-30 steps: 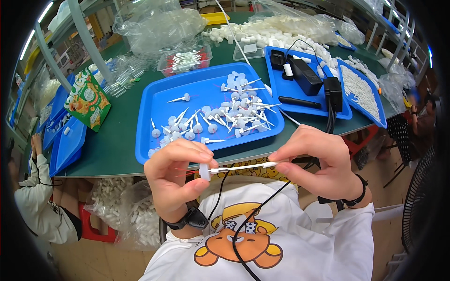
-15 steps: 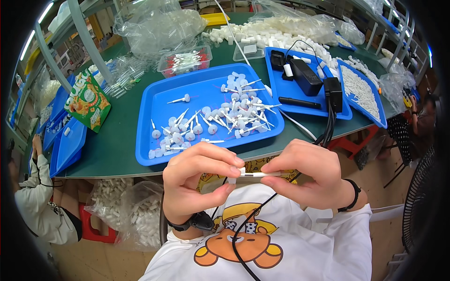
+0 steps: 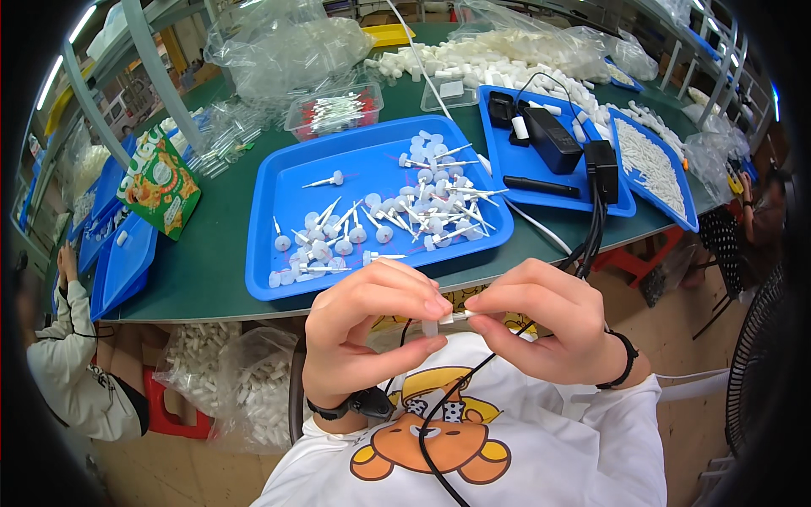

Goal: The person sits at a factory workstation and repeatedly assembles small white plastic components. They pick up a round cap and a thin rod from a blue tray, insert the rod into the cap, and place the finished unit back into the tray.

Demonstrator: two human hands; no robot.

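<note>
In front of my chest, my left hand (image 3: pixel 367 329) pinches a small translucent white plastic piece (image 3: pixel 431 327) with a disc-like end between thumb and fingertips. Facing it, my right hand (image 3: pixel 549 317) is closed in a pinch on a slim white stick-like part (image 3: pixel 461 316), whose end meets the left piece. Fingers cover most of both parts, so I cannot tell how far they are joined. Beyond my hands lies a large blue tray (image 3: pixel 283 194), holding several disc-ended pieces (image 3: pixel 384 232) with thin white pointed stems, mostly heaped on its right side.
A second blue tray (image 3: pixel 617 203) at right holds black adapters (image 3: pixel 553 139) and cables. Beside it is a tray of small white sticks (image 3: pixel 646 165). White cylinders (image 3: pixel 498 55) pile at the back. A green snack bag (image 3: pixel 160 182) stands left, near a seated co-worker's sleeve (image 3: pixel 80 313).
My hands have drawn closer together, and the gap between the two parts has narrowed. The right hand has shifted slightly left; the left hand slightly right.
</note>
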